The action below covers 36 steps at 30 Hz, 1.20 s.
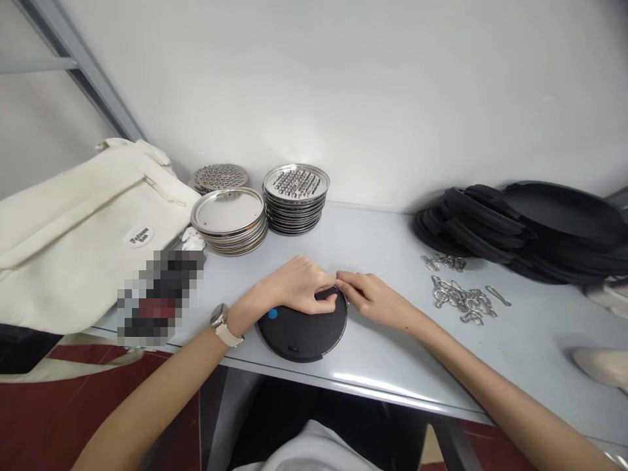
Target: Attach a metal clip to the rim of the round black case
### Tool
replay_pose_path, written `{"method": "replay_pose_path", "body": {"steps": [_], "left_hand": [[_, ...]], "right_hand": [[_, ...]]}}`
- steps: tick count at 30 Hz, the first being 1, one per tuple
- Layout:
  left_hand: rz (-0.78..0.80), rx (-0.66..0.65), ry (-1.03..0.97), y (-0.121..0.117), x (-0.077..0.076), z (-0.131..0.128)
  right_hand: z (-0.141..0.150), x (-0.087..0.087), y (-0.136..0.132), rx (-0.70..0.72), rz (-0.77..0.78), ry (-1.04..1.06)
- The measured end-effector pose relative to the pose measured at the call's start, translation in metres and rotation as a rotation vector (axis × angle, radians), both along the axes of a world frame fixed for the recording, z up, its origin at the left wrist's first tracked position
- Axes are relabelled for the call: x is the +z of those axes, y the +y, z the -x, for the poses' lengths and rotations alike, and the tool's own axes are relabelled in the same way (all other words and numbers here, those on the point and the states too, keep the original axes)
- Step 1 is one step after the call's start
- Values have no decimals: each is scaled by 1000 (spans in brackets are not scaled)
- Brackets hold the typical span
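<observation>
A round black disc with a small blue dot lies on the grey table near its front edge. My left hand, a watch on its wrist, rests on the disc's far rim with fingers curled and pinched. My right hand meets it at the same spot on the rim, fingers pinched together on a small part I cannot make out. A pile of small metal clips lies to the right of my right hand.
Stacks of round metal plates, some perforated, stand at the back by the wall. A heap of black discs fills the back right. A cream cloth bag covers the left end. A pale object lies at the right edge.
</observation>
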<state>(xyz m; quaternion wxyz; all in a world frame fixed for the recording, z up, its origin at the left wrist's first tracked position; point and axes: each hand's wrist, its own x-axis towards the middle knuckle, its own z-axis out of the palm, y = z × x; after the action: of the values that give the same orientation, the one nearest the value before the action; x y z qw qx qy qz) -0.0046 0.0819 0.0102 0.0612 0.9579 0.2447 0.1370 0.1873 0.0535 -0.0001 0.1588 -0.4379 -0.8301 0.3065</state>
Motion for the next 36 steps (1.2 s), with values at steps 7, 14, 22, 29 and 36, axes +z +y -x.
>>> {"method": "replay_pose_path", "body": {"steps": [7, 14, 22, 29, 36], "left_hand": [[-9, 15, 26, 0, 1, 0], [39, -24, 24, 0, 2, 3], [9, 8, 13, -1, 1, 1], [11, 12, 18, 0, 0, -1], [38, -1, 17, 1, 0, -1]], "right_hand": [[-1, -3, 0, -29, 13, 7], [1, -1, -2, -58, 11, -5], [4, -1, -5, -129, -14, -56], [2, 0, -3, -77, -8, -39], [0, -1, -3, -30, -10, -10]]}}
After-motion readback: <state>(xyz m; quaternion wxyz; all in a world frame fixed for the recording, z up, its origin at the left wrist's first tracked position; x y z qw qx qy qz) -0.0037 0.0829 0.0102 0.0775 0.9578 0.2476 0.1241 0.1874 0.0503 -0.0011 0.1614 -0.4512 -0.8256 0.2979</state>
